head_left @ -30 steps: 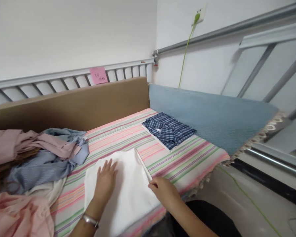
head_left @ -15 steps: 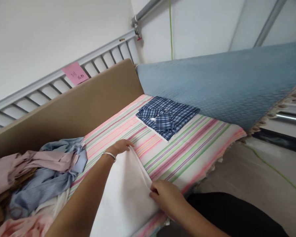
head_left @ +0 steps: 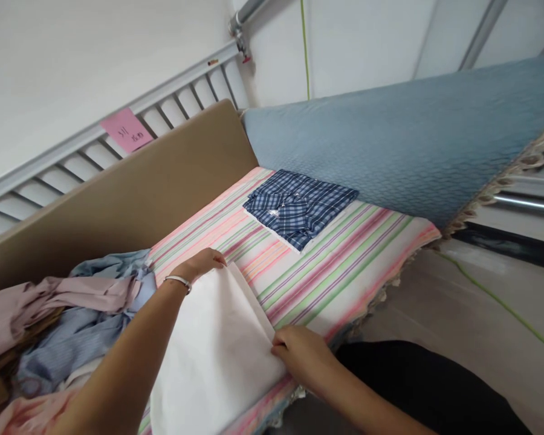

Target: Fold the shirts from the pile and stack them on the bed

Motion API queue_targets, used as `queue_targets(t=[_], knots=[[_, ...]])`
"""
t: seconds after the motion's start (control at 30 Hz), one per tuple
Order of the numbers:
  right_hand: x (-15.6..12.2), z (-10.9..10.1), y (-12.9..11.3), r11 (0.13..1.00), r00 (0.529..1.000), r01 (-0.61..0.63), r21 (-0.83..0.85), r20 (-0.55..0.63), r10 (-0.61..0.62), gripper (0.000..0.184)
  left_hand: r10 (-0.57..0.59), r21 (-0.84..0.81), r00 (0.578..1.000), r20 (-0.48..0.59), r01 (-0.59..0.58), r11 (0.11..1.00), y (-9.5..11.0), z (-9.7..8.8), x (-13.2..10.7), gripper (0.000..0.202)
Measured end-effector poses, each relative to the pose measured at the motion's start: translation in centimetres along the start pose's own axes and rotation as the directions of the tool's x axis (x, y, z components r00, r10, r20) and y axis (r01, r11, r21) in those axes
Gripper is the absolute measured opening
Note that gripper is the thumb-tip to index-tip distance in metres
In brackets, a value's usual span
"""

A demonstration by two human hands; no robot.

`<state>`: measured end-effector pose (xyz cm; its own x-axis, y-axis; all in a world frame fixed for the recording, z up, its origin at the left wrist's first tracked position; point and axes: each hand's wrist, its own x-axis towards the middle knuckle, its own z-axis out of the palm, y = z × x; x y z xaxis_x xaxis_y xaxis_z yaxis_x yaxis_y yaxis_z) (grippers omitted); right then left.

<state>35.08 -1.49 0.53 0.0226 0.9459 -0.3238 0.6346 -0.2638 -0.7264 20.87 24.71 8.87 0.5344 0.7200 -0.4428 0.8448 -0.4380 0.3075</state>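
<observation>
A smooth white cloth piece [head_left: 217, 344] lies on the striped cover, its upper edge looking double and slightly raised. My left hand [head_left: 202, 264], with a silvery bracelet at the wrist, pinches the cloth's far corner. At the near corner of that same edge, my right hand [head_left: 301, 352] grips it between thumb and fingers. Beyond the cloth is a folded blue plaid shirt [head_left: 299, 208], flat with its collar and front showing. A white border shows along the shirt's lower edge.
A striped cover [head_left: 330, 266] spreads over the surface. Left of my arm is a pile of crumpled pink and blue clothes [head_left: 95, 302]. Behind stand a brown board [head_left: 163, 175], a radiator [head_left: 163, 121] with a pink note [head_left: 127, 130], and a hanging blue quilted cover [head_left: 390, 139].
My left hand has moved to the left with its corner of the white cloth, and the upper edge is drawn straighter. My right hand keeps its hold. The view has shifted slightly.
</observation>
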Motion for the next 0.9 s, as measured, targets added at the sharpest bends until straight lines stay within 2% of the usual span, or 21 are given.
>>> queue_targets(t=[0.13,0.23,0.37,0.5,0.6,0.7,0.8,0.9], knots=[[0.4,0.0,0.1,1.000,0.999,-0.024,-0.016,0.026,0.024,0.019,0.020,-0.072,1.000,0.018,-0.019,0.997,0.9,-0.6,-1.9,0.035],[0.3,0.1,0.2,0.999,0.999,-0.039,-0.027,0.031,0.039,0.019,-0.026,-0.152,0.999,0.032,0.031,0.988,1.5,0.3,-2.5,0.034],[-0.2,0.0,0.2,0.998,0.999,-0.049,-0.051,0.017,0.050,0.020,-0.078,-0.088,0.996,-0.049,0.073,0.993,1.7,2.7,-0.8,0.026],[-0.4,-0.4,0.2,0.996,0.997,-0.042,-0.084,0.057,0.046,0.019,-0.101,-0.007,0.988,-0.116,0.101,0.995,1.3,5.1,1.3,0.019],[-0.3,-0.6,0.2,0.993,0.996,-0.049,-0.105,0.070,0.057,0.020,-0.129,0.041,0.976,-0.174,0.138,0.990,1.2,6.4,1.9,0.018],[-0.1,-0.6,0.2,0.990,0.994,-0.059,-0.124,0.079,0.069,0.019,-0.192,0.073,0.943,-0.271,0.219,0.973,1.8,7.5,1.6,0.019],[-0.1,-1.1,0.3,0.990,0.994,-0.078,-0.119,0.068,0.086,0.015,-0.221,0.088,0.886,-0.407,0.279,0.956,3.0,8.6,0.6,0.024],[-0.2,-2.2,0.7,0.991,0.995,-0.094,-0.095,-0.023,0.092,0.015,-0.137,0.115,0.803,-0.580,0.248,0.962,3.4,10.2,-1.9,0.037]])
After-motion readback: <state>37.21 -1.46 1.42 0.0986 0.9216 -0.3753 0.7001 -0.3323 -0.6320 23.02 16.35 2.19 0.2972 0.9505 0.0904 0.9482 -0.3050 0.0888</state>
